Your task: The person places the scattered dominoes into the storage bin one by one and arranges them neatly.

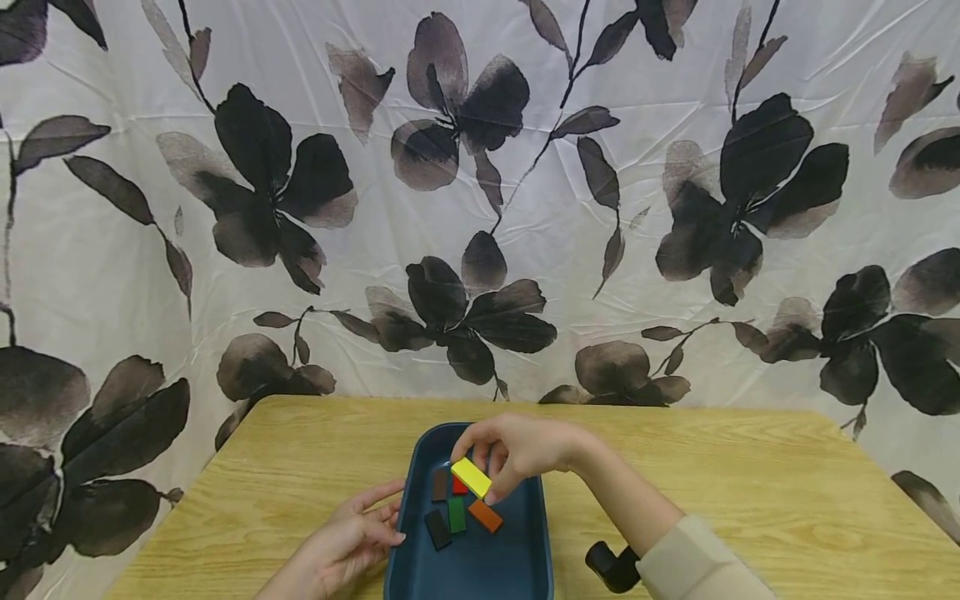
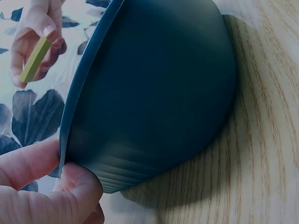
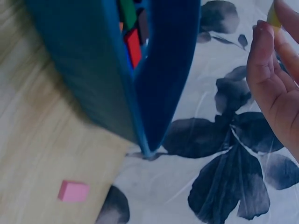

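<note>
In the head view my right hand (image 1: 525, 450) pinches a yellow block (image 1: 471, 477) by its ends, above the far part of a dark blue tub (image 1: 546, 533). Under it lie a brown block (image 1: 439, 485), a red block (image 1: 459, 485), a green block (image 1: 457, 515), a black block (image 1: 438, 530) and an orange block (image 1: 486, 516). A sliver of blue shows below the red block in the right wrist view. My left hand (image 2: 51, 196) grips the tub's rim between thumb and finger at its left side.
A pink block (image 3: 73, 191) lies on the wooden table (image 1: 315, 450) outside the tub, near an edge. Beside my right sleeve (image 1: 697, 558) is a black rounded object (image 1: 611, 567). A white cloth with dark flowers (image 1: 600, 292) hangs behind the table.
</note>
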`<state>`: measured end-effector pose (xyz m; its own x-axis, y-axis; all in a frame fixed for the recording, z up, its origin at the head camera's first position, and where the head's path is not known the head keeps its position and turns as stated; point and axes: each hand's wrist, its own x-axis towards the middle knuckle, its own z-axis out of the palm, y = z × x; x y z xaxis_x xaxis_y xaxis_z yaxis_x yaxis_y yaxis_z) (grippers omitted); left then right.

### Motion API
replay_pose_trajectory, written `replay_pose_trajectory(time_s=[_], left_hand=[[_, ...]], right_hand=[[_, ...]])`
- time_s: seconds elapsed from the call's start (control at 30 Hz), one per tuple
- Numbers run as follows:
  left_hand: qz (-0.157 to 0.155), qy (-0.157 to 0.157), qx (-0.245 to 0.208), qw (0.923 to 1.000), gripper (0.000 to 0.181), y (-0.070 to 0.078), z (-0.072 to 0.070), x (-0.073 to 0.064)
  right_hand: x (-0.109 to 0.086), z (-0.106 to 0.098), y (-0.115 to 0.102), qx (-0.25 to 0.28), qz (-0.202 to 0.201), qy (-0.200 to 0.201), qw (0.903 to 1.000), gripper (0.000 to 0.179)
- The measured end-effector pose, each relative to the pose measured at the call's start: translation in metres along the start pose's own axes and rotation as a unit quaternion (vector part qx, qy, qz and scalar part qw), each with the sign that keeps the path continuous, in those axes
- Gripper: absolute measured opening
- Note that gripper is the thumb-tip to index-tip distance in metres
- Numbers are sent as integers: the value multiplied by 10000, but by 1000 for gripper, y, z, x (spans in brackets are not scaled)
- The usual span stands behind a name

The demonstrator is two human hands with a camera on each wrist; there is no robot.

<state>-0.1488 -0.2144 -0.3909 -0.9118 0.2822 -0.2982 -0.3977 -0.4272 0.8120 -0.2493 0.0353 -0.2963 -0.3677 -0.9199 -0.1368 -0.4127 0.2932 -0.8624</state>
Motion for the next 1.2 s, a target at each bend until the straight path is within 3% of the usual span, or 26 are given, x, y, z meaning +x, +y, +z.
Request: replay_pose_trajectory(time_s=[0.37,0.97,1.2], left_hand=[[14,110,3,9999,83,0,0,0],[-12,-21,5,10000,80,0,1,-2],[27,-2,70,10000,76,-2,1,-3]], right_hand=[[25,9,-2,127,-110,-367,9992,50],[44,26,19,816,41,-102,9966,49],[51,30,28,908,146,-556,9942,48]])
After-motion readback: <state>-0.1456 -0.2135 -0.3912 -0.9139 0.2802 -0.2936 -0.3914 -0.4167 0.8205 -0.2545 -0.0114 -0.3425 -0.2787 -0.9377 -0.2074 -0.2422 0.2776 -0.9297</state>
